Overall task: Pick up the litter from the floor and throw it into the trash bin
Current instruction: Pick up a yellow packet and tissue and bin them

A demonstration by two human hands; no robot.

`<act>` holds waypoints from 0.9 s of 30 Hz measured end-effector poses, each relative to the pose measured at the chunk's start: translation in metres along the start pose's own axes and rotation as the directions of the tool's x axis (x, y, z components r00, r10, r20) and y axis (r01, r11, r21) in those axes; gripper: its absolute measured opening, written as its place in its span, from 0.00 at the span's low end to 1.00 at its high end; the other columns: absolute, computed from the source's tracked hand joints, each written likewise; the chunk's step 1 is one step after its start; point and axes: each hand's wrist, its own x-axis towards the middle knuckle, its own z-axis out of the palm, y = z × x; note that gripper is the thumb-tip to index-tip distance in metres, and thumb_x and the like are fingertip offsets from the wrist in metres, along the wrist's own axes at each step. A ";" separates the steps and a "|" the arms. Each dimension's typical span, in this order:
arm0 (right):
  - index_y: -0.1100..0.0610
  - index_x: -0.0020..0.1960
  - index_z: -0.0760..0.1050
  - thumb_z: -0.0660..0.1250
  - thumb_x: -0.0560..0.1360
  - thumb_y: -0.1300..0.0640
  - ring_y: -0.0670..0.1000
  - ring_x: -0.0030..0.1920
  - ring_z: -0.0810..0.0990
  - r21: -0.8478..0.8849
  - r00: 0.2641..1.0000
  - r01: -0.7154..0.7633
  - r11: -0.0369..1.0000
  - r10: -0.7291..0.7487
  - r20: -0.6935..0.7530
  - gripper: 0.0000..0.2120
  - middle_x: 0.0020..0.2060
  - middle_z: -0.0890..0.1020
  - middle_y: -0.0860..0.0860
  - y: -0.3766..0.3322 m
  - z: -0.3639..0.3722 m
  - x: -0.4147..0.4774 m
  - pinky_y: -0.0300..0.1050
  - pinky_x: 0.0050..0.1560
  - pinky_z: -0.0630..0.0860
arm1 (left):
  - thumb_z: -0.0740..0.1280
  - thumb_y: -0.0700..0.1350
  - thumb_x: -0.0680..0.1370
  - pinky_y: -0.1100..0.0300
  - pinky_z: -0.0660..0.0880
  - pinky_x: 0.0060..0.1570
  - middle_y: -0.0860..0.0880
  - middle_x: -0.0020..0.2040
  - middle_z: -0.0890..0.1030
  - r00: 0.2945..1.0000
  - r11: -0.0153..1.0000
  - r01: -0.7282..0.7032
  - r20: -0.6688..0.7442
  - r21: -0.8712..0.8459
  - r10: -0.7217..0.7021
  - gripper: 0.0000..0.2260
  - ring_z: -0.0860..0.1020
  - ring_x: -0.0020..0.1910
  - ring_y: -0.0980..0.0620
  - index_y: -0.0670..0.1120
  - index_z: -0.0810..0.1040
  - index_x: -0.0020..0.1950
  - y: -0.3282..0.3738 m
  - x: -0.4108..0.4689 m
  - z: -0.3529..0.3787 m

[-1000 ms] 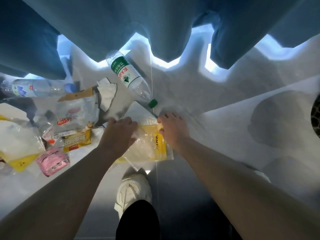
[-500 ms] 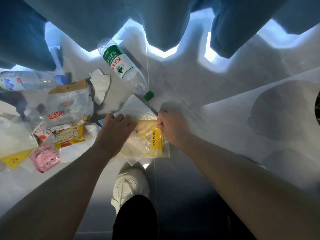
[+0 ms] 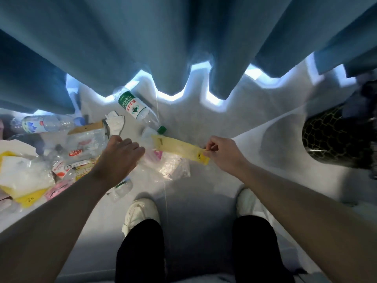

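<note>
My right hand (image 3: 221, 154) pinches one end of a yellow plastic wrapper (image 3: 179, 149) and holds it lifted above the floor. My left hand (image 3: 118, 158) hovers over the litter with fingers curled, resting on a crumpled clear plastic bag (image 3: 171, 166); whether it grips it I cannot tell. A clear bottle with a green label and green cap (image 3: 138, 111) lies near the curtain. A black trash bin with a gold crackle pattern (image 3: 334, 137) stands at the right edge.
Blue curtains (image 3: 183, 48) hang ahead over the pale floor. At left lie a second bottle (image 3: 47, 123), a white tissue (image 3: 116, 121), clear bags, yellow and pink wrappers (image 3: 59, 187). My white shoes (image 3: 142, 211) stand below the hands.
My right hand has lifted the yellow wrapper off the floor and drawn it to the right. The view has pulled back, bringing the trash bin and both shoes into sight.
</note>
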 end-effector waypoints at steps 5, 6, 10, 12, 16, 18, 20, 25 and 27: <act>0.54 0.38 0.73 0.72 0.73 0.60 0.46 0.35 0.73 0.000 0.989 -0.028 1.000 0.028 -0.144 0.09 0.33 0.76 0.45 -0.004 -0.095 -0.074 0.32 0.33 0.67 | 0.77 0.33 0.58 0.49 0.72 0.43 0.45 0.32 0.78 0.995 1.000 0.018 -0.099 0.024 -0.016 0.14 0.78 0.33 0.43 0.44 0.75 0.36 0.034 0.018 -0.088; 0.54 0.38 0.73 0.72 0.72 0.60 0.46 0.35 0.73 -0.002 0.982 -0.024 1.000 0.023 -0.187 0.09 0.32 0.75 0.44 -0.001 -0.114 -0.089 0.34 0.33 0.66 | 0.76 0.33 0.59 0.49 0.71 0.43 0.45 0.32 0.77 0.991 0.999 0.017 -0.132 0.027 -0.013 0.14 0.78 0.33 0.43 0.44 0.74 0.36 0.043 0.025 -0.103; 0.54 0.38 0.71 0.71 0.73 0.60 0.43 0.34 0.72 0.102 0.924 -0.038 0.994 0.074 -0.376 0.10 0.32 0.75 0.45 0.022 -0.175 -0.153 0.32 0.33 0.67 | 0.75 0.34 0.60 0.51 0.63 0.44 0.49 0.31 0.74 0.973 0.999 -0.036 -0.226 0.007 0.036 0.15 0.76 0.34 0.44 0.47 0.71 0.35 0.095 0.056 -0.153; 0.52 0.37 0.71 0.71 0.74 0.60 0.47 0.35 0.74 0.170 0.877 -0.034 0.985 0.111 -0.467 0.11 0.33 0.76 0.47 0.040 -0.199 -0.182 0.35 0.36 0.70 | 0.74 0.34 0.62 0.53 0.59 0.43 0.50 0.31 0.74 0.961 0.998 -0.057 -0.272 -0.023 0.048 0.14 0.75 0.34 0.45 0.47 0.71 0.35 0.125 0.072 -0.176; 0.53 0.37 0.71 0.70 0.75 0.60 0.57 0.42 0.83 0.385 0.782 -0.008 0.923 0.246 -0.573 0.11 0.37 0.81 0.55 0.074 -0.245 -0.229 0.54 0.43 0.82 | 0.73 0.35 0.65 0.58 0.53 0.41 0.53 0.31 0.73 0.942 0.980 -0.047 -0.335 -0.191 -0.020 0.15 0.74 0.33 0.46 0.48 0.69 0.35 0.192 0.105 -0.214; 0.55 0.38 0.71 0.69 0.76 0.62 0.57 0.42 0.84 0.494 0.727 0.033 0.869 0.318 -0.608 0.11 0.39 0.81 0.58 0.091 -0.268 -0.247 0.52 0.40 0.83 | 0.73 0.37 0.67 0.58 0.56 0.42 0.55 0.32 0.72 0.935 0.937 -0.016 -0.336 -0.350 -0.110 0.14 0.72 0.33 0.48 0.48 0.68 0.35 0.224 0.128 -0.230; 0.55 0.38 0.70 0.68 0.76 0.62 0.56 0.42 0.84 0.583 0.667 0.067 0.810 0.398 -0.630 0.10 0.40 0.81 0.58 0.109 -0.286 -0.258 0.48 0.38 0.82 | 0.72 0.40 0.70 0.57 0.59 0.43 0.54 0.33 0.73 0.934 0.872 0.025 -0.298 -0.490 -0.194 0.11 0.72 0.34 0.48 0.46 0.70 0.36 0.253 0.156 -0.245; 0.55 0.39 0.71 0.69 0.76 0.61 0.53 0.34 0.82 0.773 0.550 0.069 0.630 0.623 -0.557 0.10 0.37 0.80 0.53 0.168 -0.310 -0.253 0.53 0.43 0.82 | 0.72 0.44 0.71 0.65 0.65 0.36 0.55 0.32 0.74 0.930 0.597 0.168 -0.075 -0.784 -0.360 0.12 0.72 0.34 0.55 0.50 0.69 0.34 0.313 0.231 -0.265; 0.55 0.40 0.71 0.69 0.76 0.60 0.52 0.32 0.82 0.830 0.511 0.060 0.555 0.697 -0.503 0.09 0.40 0.80 0.54 0.192 -0.313 -0.241 0.50 0.43 0.82 | 0.72 0.44 0.71 0.68 0.65 0.33 0.56 0.34 0.75 0.922 0.485 0.211 0.007 -0.848 -0.388 0.09 0.72 0.35 0.56 0.48 0.72 0.37 0.332 0.259 -0.261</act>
